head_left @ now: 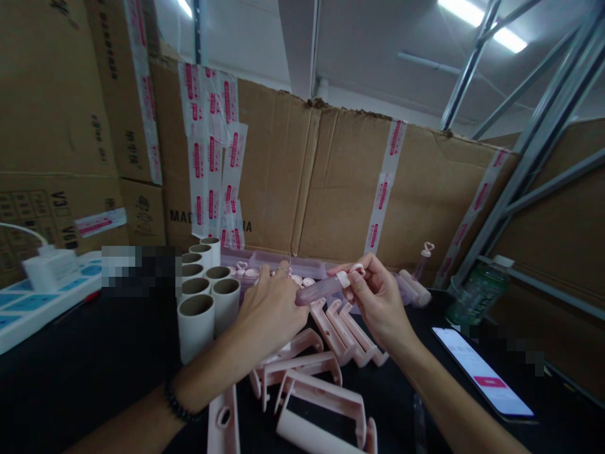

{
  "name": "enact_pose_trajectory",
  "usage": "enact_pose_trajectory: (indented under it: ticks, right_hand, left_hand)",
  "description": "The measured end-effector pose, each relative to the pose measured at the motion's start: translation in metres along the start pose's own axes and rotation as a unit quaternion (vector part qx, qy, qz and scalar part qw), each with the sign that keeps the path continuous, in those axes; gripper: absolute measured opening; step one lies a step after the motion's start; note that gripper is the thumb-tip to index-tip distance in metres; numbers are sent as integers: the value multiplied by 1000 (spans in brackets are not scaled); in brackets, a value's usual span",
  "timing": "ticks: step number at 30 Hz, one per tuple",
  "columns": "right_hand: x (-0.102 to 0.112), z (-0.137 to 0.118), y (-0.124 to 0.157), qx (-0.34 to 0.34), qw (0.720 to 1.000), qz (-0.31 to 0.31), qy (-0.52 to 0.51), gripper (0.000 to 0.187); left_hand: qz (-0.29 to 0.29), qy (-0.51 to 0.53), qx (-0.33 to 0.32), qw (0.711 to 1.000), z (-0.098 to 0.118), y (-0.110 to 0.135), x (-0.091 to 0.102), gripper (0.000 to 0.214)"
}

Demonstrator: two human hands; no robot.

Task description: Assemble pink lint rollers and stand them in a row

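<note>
"Pale pink frames lie closest to my remote camera, loosely scattered on a black surface between two forearms, probably dropped there because both arms can reach them."

"Start from the left for me. What's there?"

"A white power strip with blue sockets and a white adapter plugged in. It sits at the side, likely so its cord stays off the work. Next, white cardboard tubes stand on end in a tight cluster, hollow ends up; packed so, I'd judge, they steady one another."

"And the hands?"

"The left hand, beaded bracelet at its wrist, reaches palm down towards a row of heart-topped caps. Its fingertips are hidden from me, so I cannot tell whether it grips anything."

"Where is the piece being handled?"

"Just right of that hand, at the centre: a translucent tube, tilted, its far end pointing left. The right hand pinches it narrowly at the heart-loop end, which seems to leave the see-through body exposed."

"Further right?"

"A similar heart-topped tube upright, a green bottle, then a lit phone lying face up, presumably for easy glancing."
</note>
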State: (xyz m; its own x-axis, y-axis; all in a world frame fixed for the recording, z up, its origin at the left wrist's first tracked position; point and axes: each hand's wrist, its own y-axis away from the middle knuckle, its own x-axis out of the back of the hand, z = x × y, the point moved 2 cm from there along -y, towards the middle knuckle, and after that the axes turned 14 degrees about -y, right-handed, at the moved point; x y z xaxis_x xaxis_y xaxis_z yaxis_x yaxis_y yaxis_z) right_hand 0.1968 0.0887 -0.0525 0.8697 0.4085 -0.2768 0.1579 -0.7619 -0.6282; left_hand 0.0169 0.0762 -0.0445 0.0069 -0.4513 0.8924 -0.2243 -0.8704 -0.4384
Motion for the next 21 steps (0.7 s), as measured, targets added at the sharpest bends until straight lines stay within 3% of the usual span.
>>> enact_pose_trajectory:
  ticks: [21]
  right_hand:
    - [-5, -10, 5, 49, 993, -27, 107, 23]
  left_hand:
    - [-30, 55, 11, 998, -1, 2, -6, 17]
